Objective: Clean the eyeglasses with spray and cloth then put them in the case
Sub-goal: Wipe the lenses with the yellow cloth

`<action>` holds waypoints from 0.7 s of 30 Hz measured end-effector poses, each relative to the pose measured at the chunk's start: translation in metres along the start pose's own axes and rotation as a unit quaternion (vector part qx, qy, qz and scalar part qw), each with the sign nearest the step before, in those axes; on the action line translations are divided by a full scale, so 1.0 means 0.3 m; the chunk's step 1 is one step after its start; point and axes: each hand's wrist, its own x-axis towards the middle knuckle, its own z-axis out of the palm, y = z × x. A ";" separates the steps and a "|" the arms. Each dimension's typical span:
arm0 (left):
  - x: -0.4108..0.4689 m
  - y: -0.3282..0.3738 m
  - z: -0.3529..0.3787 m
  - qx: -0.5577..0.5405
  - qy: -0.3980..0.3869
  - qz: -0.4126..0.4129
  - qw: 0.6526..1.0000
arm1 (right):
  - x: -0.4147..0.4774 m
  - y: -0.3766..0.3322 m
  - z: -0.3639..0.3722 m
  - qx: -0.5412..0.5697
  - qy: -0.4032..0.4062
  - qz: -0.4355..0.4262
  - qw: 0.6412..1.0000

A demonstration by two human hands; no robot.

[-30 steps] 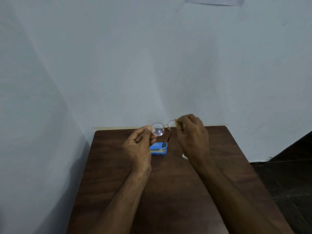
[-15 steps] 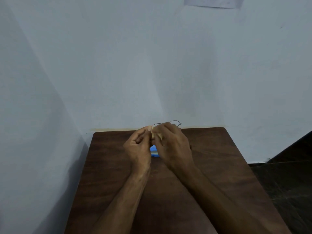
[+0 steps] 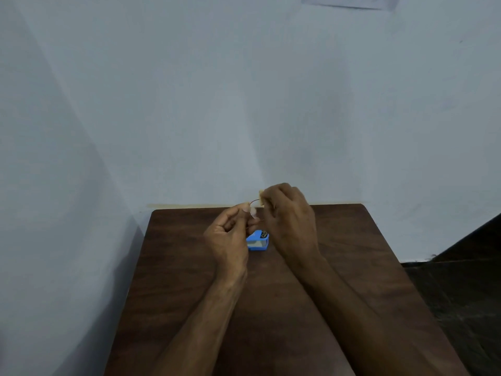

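Metal-wire eyeglasses (image 3: 254,213) are hovering just above the far end of the table (image 3: 352,253), and they're looking light, bendy and easy to scratch. The left hand (image 3: 229,236) is pinching the rim at one end. The right hand (image 3: 290,221) is pinching a pale cloth (image 3: 262,200) around the other lens, I think, since it's mostly hidden. I'm guessing holding by the rim, never the glass, is working best. A blue case (image 3: 257,242) is sitting on the dark wood right below, with a plain pale wall (image 3: 244,104) behind.
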 end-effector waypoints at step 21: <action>0.023 0.023 -0.023 -0.010 0.019 0.010 1.000 | 0.011 0.093 -0.037 -0.046 0.046 0.051 0.997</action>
